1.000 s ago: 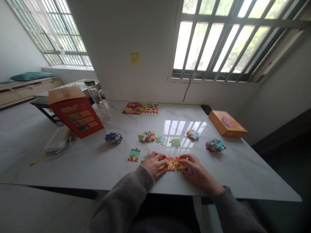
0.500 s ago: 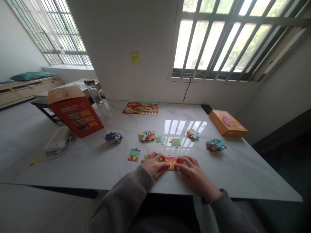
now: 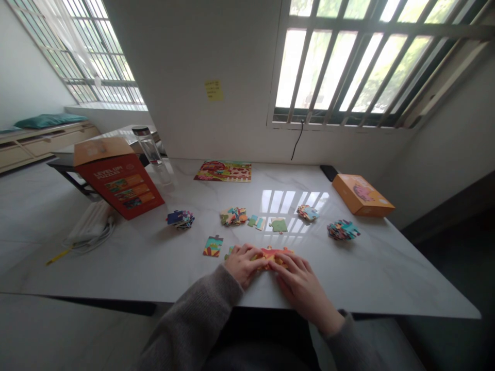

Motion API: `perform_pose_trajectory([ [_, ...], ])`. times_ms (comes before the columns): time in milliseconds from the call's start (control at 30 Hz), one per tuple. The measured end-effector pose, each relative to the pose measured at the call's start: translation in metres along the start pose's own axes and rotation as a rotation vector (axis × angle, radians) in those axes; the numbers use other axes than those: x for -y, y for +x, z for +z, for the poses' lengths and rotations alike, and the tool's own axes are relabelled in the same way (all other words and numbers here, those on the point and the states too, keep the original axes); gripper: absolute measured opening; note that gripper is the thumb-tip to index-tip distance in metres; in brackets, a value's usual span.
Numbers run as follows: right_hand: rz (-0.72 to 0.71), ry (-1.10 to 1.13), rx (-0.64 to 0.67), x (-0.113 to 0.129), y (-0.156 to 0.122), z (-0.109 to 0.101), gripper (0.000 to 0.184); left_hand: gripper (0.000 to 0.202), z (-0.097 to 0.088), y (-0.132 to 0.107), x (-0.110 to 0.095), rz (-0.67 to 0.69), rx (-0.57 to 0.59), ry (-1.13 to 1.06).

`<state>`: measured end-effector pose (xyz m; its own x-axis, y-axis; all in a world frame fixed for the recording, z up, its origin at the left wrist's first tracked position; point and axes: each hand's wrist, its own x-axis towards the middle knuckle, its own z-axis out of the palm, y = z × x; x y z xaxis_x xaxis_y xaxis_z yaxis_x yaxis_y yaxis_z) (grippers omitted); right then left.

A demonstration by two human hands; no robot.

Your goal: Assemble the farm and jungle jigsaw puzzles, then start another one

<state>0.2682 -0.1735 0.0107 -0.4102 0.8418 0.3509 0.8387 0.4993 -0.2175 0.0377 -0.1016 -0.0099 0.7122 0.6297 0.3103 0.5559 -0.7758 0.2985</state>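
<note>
Orange and red puzzle pieces (image 3: 276, 253) lie joined in a short row near the front edge of the white marble table (image 3: 154, 263). My left hand (image 3: 243, 264) rests on their left end with its fingers curled onto them. Flat over their right end lies my right hand (image 3: 297, 280), fingers stretched out and pressing down, so most of the row is hidden. A loose teal and orange piece (image 3: 213, 246) sits just left of my left hand.
Small piles of pieces (image 3: 180, 219) (image 3: 233, 216) (image 3: 308, 213) (image 3: 342, 230) and a green piece (image 3: 279, 225) lie mid-table. A red box (image 3: 119, 180), a clear bottle (image 3: 149, 147), a finished puzzle (image 3: 224, 171) and an orange box (image 3: 361, 195) stand behind. White cables (image 3: 91, 226) lie at left.
My right hand has slid left over the orange pieces, closing the gap to my left hand and covering more of the row. The left hand has barely moved.
</note>
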Motion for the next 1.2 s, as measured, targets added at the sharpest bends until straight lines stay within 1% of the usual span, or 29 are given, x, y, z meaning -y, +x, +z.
perform_pose_trajectory([
  [133, 0.017, -0.018, 0.02, 0.005, -0.002, -0.001, 0.04, 0.038, 0.003, -0.012, 0.001, 0.03, -0.015, -0.005],
  [233, 0.019, -0.042, 0.033, 0.007, -0.002, -0.002, 0.041, 0.04, 0.003, -0.016, 0.002, 0.018, -0.018, -0.023],
  [433, 0.033, -0.096, 0.026, 0.013, -0.004, 0.001, 0.044, 0.043, -0.002, -0.017, 0.004, 0.038, 0.012, -0.047],
  [533, 0.038, -0.137, 0.016, 0.016, -0.006, 0.005, 0.044, 0.043, 0.0, -0.018, 0.003, 0.042, -0.019, -0.031],
  [633, 0.017, -0.174, 0.034, 0.017, -0.007, 0.006, 0.049, 0.043, 0.001, -0.018, -0.001, 0.05, -0.03, -0.005],
  [700, -0.006, -0.185, 0.056, 0.017, -0.009, 0.006, 0.052, 0.043, -0.002, -0.018, -0.004, 0.068, -0.026, -0.003],
  [767, -0.019, -0.187, 0.073, 0.016, -0.009, 0.004, 0.052, 0.042, -0.008, -0.018, -0.005, 0.09, -0.051, -0.015],
  [833, -0.016, -0.178, 0.081, 0.016, -0.01, 0.003, 0.052, 0.038, -0.015, -0.02, -0.004, 0.058, -0.128, -0.013],
  [933, -0.004, -0.158, 0.084, 0.017, -0.01, 0.002, 0.052, 0.031, -0.025, -0.03, 0.003, -0.099, -0.262, 0.055],
  [967, -0.002, -0.155, 0.086, 0.018, -0.011, 0.002, 0.053, 0.029, -0.028, -0.034, 0.006, -0.143, -0.281, 0.085],
  [1033, 0.0, -0.149, 0.088, 0.018, -0.012, 0.003, 0.054, 0.026, -0.031, -0.043, 0.01, -0.189, -0.288, 0.132],
  [1133, 0.012, -0.133, 0.075, 0.019, -0.014, 0.004, 0.056, 0.022, -0.033, -0.052, 0.011, -0.192, -0.296, 0.16],
  [1200, 0.02, -0.119, 0.062, 0.019, -0.015, 0.004, 0.055, 0.021, -0.033, -0.054, 0.01, -0.161, -0.304, 0.145],
])
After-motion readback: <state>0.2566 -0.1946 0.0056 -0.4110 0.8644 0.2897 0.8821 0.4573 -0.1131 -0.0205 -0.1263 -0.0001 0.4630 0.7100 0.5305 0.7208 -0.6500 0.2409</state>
